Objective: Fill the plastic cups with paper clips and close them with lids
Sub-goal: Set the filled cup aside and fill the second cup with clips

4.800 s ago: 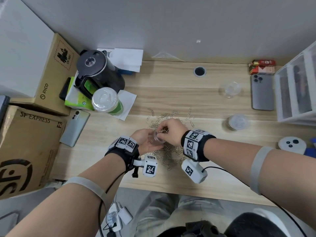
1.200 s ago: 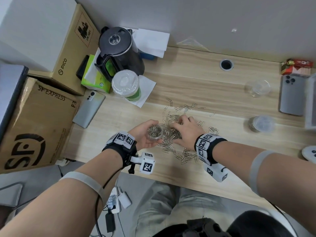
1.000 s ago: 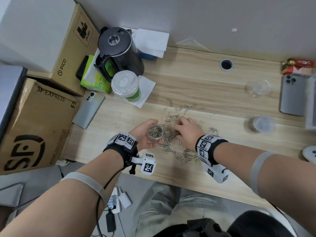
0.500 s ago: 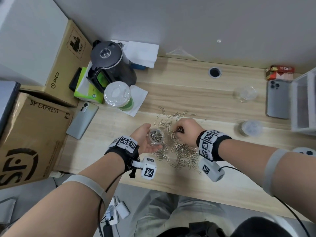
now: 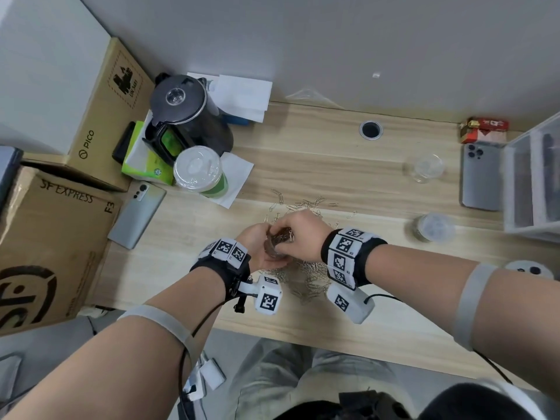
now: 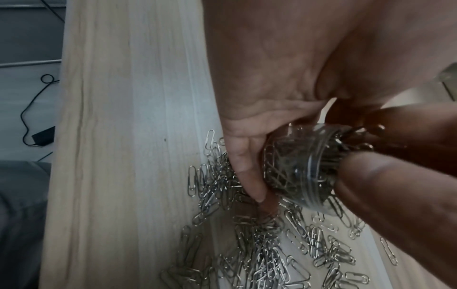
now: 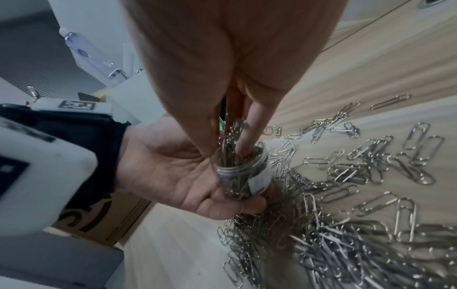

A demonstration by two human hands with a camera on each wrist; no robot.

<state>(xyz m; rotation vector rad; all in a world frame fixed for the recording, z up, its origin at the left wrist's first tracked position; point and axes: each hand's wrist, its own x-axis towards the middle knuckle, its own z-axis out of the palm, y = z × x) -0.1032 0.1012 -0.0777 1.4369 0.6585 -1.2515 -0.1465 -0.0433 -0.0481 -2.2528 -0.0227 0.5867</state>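
A: Small clear plastic cup (image 7: 241, 172), open-mouthed and nearly full of paper clips, a white label on its side. Held upright just above the wooden desk (image 5: 318, 165), over the near edge of the loose pile of paper clips (image 7: 358, 224).

B: Gripped by the left hand (image 7: 178, 176), palm up, fingers curled round the cup's base and side. Same grip from the left wrist view: cup (image 6: 299, 166) wedged between curled fingers and thumb.

A: Right hand (image 5: 303, 234) directly over the cup's mouth, fingertips (image 7: 243, 146) pinched on a small bunch of clips, tips dipping just inside the rim. Some clips standing up out of the opening between the fingers.

B: Both hands together, then, meeting at the cup near the desk's front middle.

A: Further right on the desk: a second cup (image 5: 433, 228), lid on, contents looking like clips. Beyond it, toward the wall, an open clear cup (image 5: 424, 168), contents not discernible.

B: Just right of those, a grey phone (image 5: 481, 177) lying face down, a red packet (image 5: 485, 130) behind it, a clear drawer unit (image 5: 533, 177) at the edge.

A: Left side: black kettle (image 5: 188, 116), lidded drink cup (image 5: 200, 171) on a white napkin, another phone (image 5: 136, 213), two cardboard boxes (image 5: 51, 237).
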